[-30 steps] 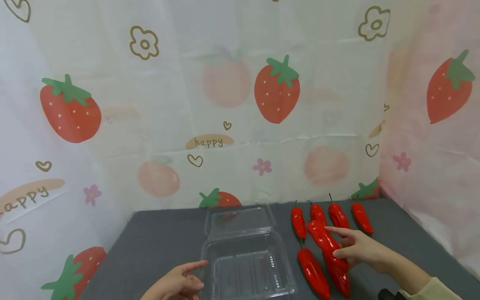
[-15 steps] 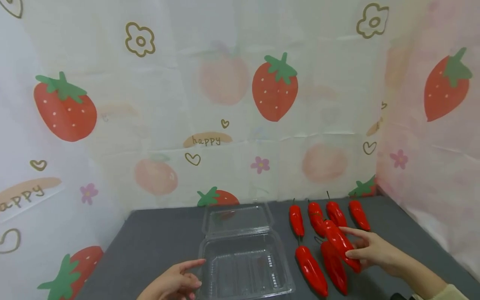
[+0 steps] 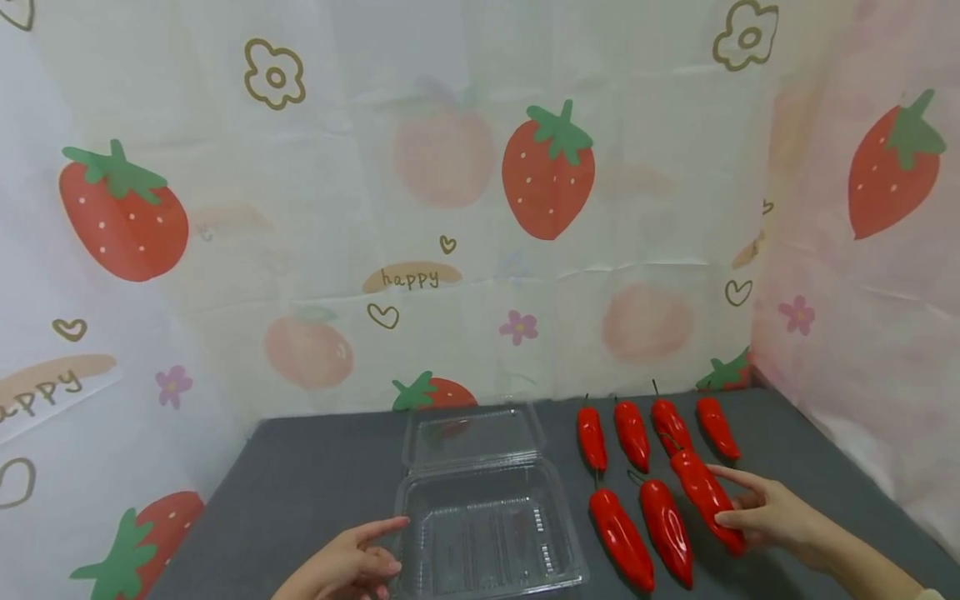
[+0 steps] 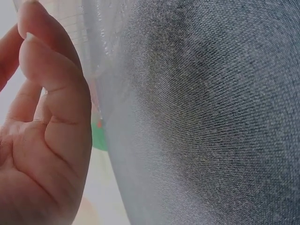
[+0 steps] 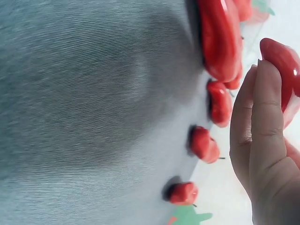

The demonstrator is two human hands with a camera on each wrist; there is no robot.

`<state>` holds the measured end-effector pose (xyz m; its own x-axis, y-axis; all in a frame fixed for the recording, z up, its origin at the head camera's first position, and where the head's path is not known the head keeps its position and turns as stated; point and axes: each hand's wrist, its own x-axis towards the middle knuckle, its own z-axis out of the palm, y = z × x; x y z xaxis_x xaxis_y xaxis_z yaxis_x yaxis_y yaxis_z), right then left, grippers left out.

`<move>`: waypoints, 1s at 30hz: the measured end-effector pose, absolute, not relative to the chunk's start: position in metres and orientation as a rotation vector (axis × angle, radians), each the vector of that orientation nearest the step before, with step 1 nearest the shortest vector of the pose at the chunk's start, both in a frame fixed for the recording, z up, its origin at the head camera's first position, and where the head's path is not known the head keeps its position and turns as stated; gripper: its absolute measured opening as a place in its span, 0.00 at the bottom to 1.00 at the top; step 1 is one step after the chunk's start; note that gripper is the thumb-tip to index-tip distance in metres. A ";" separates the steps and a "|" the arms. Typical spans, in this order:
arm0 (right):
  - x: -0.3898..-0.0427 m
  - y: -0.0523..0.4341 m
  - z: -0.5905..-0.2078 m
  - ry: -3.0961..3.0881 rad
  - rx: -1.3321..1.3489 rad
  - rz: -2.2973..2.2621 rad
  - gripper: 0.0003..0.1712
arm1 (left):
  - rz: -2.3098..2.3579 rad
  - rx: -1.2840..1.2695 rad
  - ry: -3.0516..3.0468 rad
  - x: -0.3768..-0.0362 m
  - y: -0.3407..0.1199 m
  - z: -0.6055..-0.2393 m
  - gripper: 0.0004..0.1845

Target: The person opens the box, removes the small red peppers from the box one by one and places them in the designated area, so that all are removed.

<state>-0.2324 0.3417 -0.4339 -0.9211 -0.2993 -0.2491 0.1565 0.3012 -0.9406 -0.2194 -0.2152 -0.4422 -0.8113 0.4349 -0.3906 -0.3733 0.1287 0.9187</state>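
My right hand (image 3: 776,517) pinches a glossy red chili pepper (image 3: 705,493) between thumb and fingers, over the right part of the dark table. In the right wrist view, the pepper (image 5: 285,65) shows above the table at the fingertips. Two other peppers, a left one (image 3: 621,542) and a right one (image 3: 666,533), lie side by side to its left. My left hand (image 3: 345,562) is at the left side of a clear plastic clamshell box (image 3: 487,533), index finger stretched toward its rim and the other fingers loosely bent. The box's lid (image 3: 480,437) is folded back.
Behind the held pepper lies a row of several red peppers, from the leftmost pepper (image 3: 592,440) to the rightmost pepper (image 3: 717,427). A strawberry-print cloth (image 3: 450,350) hangs at the back and sides. Dark fabric covers the table (image 3: 300,467).
My right hand has carried its pepper rightward, away from above the front-row pepper it overlapped before. My left hand stays beside the box, and the head view has shifted slightly.
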 end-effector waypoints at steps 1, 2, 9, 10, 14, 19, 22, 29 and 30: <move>-0.232 0.342 -0.435 2.205 -0.110 -1.644 0.50 | 1.747 0.064 1.815 -0.219 -0.216 -0.442 0.37; -0.231 0.342 -0.436 2.212 -0.091 -1.634 0.51 | 1.748 0.068 1.815 -0.219 -0.216 -0.443 0.37; -0.229 0.340 -0.448 2.273 0.016 -1.556 0.50 | 1.762 0.051 1.801 -0.215 -0.217 -0.443 0.38; -0.228 0.341 -0.451 2.276 0.022 -1.549 0.49 | 1.759 0.051 1.808 -0.214 -0.217 -0.443 0.38; -0.227 0.342 -0.459 2.280 0.040 -1.540 0.48 | 1.753 0.053 1.834 -0.212 -0.216 -0.442 0.38; -0.229 0.341 -0.466 2.287 0.064 -1.511 0.48 | 1.768 0.073 1.812 -0.209 -0.218 -0.442 0.39; -0.230 0.339 -0.467 2.287 0.078 -1.504 0.48 | 1.777 0.083 1.785 -0.209 -0.220 -0.442 0.39; -0.236 0.336 -0.465 2.370 0.172 -1.389 0.47 | 1.784 0.078 1.782 -0.210 -0.222 -0.441 0.39; -0.238 0.339 -0.468 2.373 0.172 -1.372 0.48 | 1.785 0.078 1.791 -0.210 -0.223 -0.441 0.39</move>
